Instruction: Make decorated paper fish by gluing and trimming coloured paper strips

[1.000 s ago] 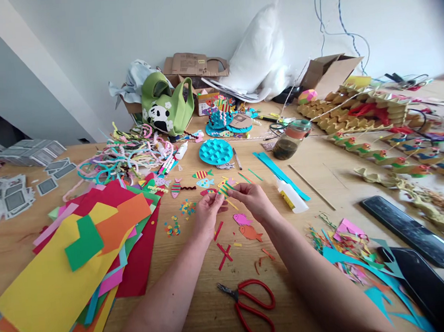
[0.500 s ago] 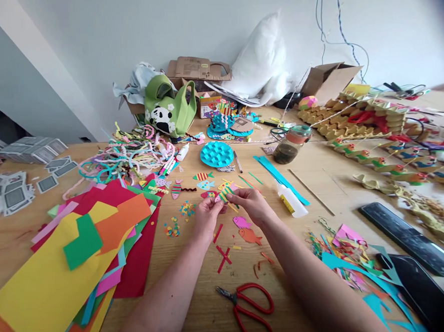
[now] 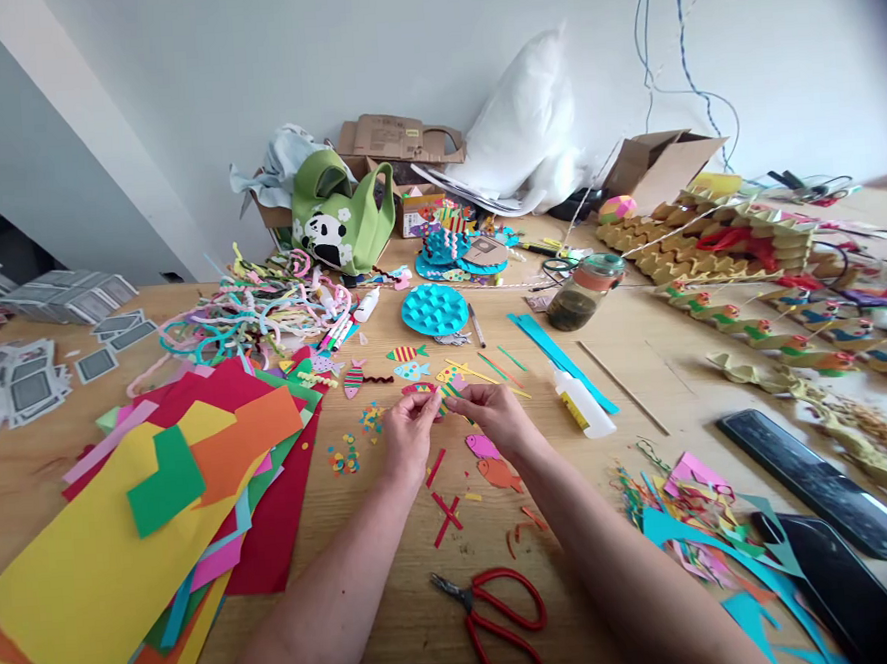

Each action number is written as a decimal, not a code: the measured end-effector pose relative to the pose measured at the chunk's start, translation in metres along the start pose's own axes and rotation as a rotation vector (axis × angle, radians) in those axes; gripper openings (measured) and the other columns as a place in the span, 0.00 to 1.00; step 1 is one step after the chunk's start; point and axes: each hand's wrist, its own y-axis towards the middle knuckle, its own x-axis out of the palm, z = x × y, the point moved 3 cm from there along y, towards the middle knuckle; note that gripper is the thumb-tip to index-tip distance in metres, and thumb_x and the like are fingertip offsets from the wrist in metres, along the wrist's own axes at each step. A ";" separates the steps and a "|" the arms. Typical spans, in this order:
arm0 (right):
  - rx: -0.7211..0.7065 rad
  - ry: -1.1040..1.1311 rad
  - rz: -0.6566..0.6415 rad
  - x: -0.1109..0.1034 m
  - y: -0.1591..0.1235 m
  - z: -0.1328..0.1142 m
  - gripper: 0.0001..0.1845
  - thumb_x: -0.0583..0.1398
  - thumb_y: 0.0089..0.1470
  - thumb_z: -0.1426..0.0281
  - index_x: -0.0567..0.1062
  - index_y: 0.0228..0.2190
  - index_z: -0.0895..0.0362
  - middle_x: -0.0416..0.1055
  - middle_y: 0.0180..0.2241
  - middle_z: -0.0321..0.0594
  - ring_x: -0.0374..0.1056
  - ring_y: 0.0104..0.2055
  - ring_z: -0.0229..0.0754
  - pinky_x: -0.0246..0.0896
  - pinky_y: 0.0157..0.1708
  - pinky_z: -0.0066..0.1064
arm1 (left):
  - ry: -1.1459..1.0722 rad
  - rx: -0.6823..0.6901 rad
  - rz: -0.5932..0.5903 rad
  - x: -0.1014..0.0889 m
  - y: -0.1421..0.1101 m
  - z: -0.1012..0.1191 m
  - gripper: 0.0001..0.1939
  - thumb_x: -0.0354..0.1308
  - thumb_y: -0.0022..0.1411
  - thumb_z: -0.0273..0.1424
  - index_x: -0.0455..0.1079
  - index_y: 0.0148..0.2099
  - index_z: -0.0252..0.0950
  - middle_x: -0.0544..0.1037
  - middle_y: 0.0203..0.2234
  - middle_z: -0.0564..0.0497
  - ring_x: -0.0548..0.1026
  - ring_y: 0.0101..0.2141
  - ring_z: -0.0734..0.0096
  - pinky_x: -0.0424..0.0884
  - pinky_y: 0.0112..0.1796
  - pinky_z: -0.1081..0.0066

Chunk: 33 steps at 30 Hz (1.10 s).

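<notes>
Both hands meet over the middle of the table, pinching a small green and yellow striped paper fish between them. My left hand grips one end with thumb and finger. My right hand is closed on the other end, and the fingers hide much of the fish. Just behind lie a yellow spotted paper fish, a light blue one and a red and yellow striped one. A pink paper fish and an orange paper fish lie below my right hand.
Red-handled scissors lie at the front. Coloured paper sheets cover the left. A glue bottle, a thin stick, paper scraps and two phones are on the right. A blue round piece sits behind.
My hands have drawn closer together around the striped fish, and less of it shows now. My right hand has shifted slightly left. The things on the table stay in place.
</notes>
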 end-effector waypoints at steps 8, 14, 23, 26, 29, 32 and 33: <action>0.026 -0.078 -0.136 -0.003 -0.002 -0.005 0.27 0.63 0.39 0.46 0.69 0.18 0.59 0.50 0.16 0.28 0.42 0.21 0.30 0.36 0.20 0.28 | -0.056 -0.067 -0.025 0.006 -0.002 0.003 0.11 0.67 0.44 0.38 0.75 0.26 0.36 0.75 0.21 0.52 0.70 0.25 0.73 0.67 0.30 0.73; 0.007 -0.072 -0.191 -0.006 -0.001 -0.005 0.25 0.64 0.40 0.48 0.72 0.22 0.60 0.54 0.18 0.29 0.45 0.22 0.31 0.38 0.22 0.27 | -0.070 -0.058 -0.020 0.004 -0.002 0.002 0.10 0.66 0.46 0.38 0.75 0.26 0.36 0.75 0.21 0.53 0.70 0.24 0.73 0.65 0.30 0.73; 0.026 -0.160 -0.240 -0.009 -0.003 -0.005 0.22 0.63 0.40 0.53 0.65 0.15 0.57 0.50 0.15 0.27 0.42 0.19 0.30 0.36 0.20 0.27 | -0.031 -0.142 -0.062 0.007 -0.005 0.005 0.12 0.68 0.42 0.37 0.75 0.26 0.35 0.76 0.22 0.52 0.71 0.26 0.73 0.65 0.29 0.74; 0.012 -0.213 -0.262 -0.014 -0.002 -0.004 0.22 0.62 0.41 0.53 0.65 0.15 0.57 0.52 0.15 0.28 0.43 0.19 0.30 0.37 0.20 0.27 | -0.065 -0.137 -0.098 0.008 -0.004 0.003 0.11 0.69 0.40 0.35 0.75 0.26 0.34 0.76 0.22 0.52 0.72 0.26 0.74 0.66 0.31 0.73; 0.017 -0.271 -0.293 -0.021 -0.001 -0.002 0.21 0.62 0.42 0.54 0.68 0.17 0.58 0.53 0.16 0.28 0.44 0.20 0.30 0.39 0.20 0.27 | -0.034 -0.142 -0.123 0.008 -0.003 0.000 0.11 0.69 0.41 0.35 0.76 0.26 0.34 0.77 0.23 0.51 0.73 0.29 0.71 0.66 0.33 0.72; 0.011 -0.321 -0.341 -0.026 -0.001 -0.003 0.20 0.62 0.43 0.54 0.71 0.19 0.59 0.53 0.16 0.28 0.45 0.21 0.31 0.40 0.20 0.27 | -0.007 -0.126 -0.144 0.008 -0.003 -0.001 0.10 0.69 0.41 0.35 0.76 0.25 0.34 0.77 0.26 0.50 0.74 0.33 0.68 0.66 0.37 0.71; 0.000 -0.332 -0.351 -0.027 -0.001 -0.003 0.21 0.61 0.44 0.53 0.71 0.19 0.59 0.52 0.16 0.28 0.45 0.21 0.31 0.40 0.20 0.27 | -0.005 -0.124 -0.152 0.007 -0.003 -0.001 0.10 0.69 0.41 0.35 0.76 0.25 0.35 0.78 0.26 0.49 0.74 0.34 0.67 0.66 0.37 0.70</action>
